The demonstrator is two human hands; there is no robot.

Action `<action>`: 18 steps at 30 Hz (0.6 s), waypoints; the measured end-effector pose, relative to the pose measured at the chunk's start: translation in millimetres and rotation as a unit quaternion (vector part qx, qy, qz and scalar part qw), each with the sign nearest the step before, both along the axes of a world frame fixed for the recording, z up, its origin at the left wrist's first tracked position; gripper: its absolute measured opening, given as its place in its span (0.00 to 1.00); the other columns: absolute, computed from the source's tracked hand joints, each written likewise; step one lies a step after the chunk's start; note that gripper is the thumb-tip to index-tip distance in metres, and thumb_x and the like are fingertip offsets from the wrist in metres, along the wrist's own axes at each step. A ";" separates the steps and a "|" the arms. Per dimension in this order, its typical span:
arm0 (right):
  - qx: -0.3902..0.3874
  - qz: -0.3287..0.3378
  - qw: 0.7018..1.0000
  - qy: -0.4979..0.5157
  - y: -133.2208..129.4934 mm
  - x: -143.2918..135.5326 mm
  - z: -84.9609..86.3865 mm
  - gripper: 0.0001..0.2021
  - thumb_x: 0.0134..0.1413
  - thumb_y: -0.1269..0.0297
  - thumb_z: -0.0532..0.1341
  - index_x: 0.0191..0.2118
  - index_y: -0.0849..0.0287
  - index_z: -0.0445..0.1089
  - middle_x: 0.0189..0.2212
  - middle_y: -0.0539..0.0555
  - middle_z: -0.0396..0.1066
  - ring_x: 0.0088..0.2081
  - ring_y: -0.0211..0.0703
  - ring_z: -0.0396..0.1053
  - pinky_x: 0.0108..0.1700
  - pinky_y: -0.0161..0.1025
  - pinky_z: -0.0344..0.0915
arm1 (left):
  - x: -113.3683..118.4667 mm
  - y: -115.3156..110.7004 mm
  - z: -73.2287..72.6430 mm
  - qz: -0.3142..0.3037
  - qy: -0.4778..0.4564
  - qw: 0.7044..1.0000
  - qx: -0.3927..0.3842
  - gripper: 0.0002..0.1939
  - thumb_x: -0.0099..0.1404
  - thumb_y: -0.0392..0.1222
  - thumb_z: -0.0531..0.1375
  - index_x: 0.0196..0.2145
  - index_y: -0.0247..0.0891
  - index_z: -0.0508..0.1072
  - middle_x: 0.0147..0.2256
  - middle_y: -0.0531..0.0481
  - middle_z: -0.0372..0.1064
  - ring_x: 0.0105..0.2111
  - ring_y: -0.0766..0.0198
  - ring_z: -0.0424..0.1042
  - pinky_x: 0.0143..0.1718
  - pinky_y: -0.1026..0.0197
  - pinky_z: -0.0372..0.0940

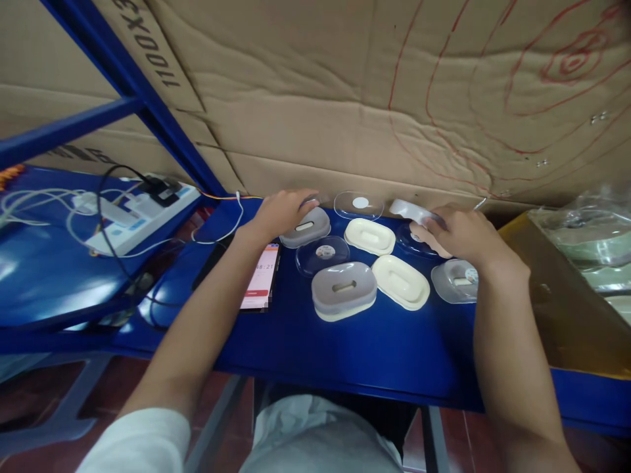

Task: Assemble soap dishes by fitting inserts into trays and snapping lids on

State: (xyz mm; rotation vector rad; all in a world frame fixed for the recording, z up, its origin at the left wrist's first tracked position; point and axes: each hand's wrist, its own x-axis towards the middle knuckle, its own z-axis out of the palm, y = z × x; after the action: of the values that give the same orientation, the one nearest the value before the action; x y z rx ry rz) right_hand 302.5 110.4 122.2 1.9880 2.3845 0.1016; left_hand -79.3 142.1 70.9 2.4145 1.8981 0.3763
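Observation:
At the back of the blue table, my left hand (pixel 280 213) has its fingers closed on the edge of a clear lid (pixel 315 198), most of it hidden by the fingers. Just below it lies a grey oval tray (pixel 306 228) with a slot. My right hand (pixel 461 230) pinches a translucent grey tray (pixel 411 211), tilted above the table. Between the hands are a cream oval tray (pixel 369 236) and another cream tray (pixel 401 281). A grey tray stacked on a cream one (pixel 344 289) stands nearer to me. A clear lid with a round sticker (pixel 323 255) lies beside it.
Another stickered clear lid (pixel 358 204) rests by the cardboard wall (pixel 315 118). A phone (pixel 257 279) lies under my left forearm. A power strip (pixel 142 220) with cables sits left, behind a blue frame post (pixel 162 118). At right stands a box (pixel 557 295) holding bagged parts.

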 end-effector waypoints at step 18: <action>-0.035 0.217 0.975 0.030 4.9 -82.3 -88.0 0.20 0.77 0.60 0.54 0.65 0.65 0.69 0.62 0.70 0.74 0.60 0.61 0.73 0.59 0.52 0.63 | 21.5 -21.8 -35.3 -0.055 0.076 0.996 -0.011 0.17 0.74 0.45 0.59 0.54 0.37 0.81 0.54 0.37 0.78 0.57 0.42 0.76 0.60 0.45 0.68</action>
State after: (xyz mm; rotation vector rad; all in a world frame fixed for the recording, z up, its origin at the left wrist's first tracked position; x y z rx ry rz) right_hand 220.2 115.4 34.2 1.4292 2.7754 -0.0324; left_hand -57.8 120.2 35.6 2.5860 1.8030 0.1693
